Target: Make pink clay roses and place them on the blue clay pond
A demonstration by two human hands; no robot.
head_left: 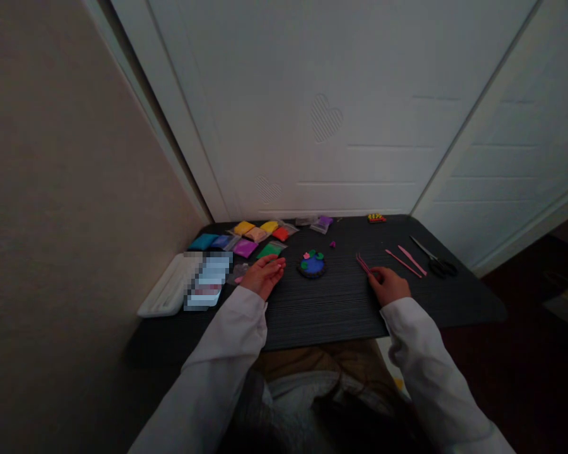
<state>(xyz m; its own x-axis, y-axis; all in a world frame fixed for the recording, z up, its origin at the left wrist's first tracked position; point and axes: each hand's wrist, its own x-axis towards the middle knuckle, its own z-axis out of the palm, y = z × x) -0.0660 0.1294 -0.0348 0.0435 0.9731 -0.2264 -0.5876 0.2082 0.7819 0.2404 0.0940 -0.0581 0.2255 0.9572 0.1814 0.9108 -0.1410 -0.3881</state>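
Observation:
A small round clay pond (312,265) with a dark rim, blue middle, green leaves and a pink flower lies on the table between my hands. My left hand (264,276) is left of it, fingers drawn together near the thumb; whatever may be in them is too small to make out. To the right, my right hand (389,285) grips pink tweezers (363,264), their tips apart and pointing away from me. Behind the pond sits a tiny purple clay piece (332,244).
Bags of coloured clay, including a green one (271,250), spread along the back left. A white tray (168,287) and a blurred-out panel (209,281) stand at far left. Pink modelling tools (411,260) and scissors (438,261) lie right; a yellow-red object (377,218) is behind.

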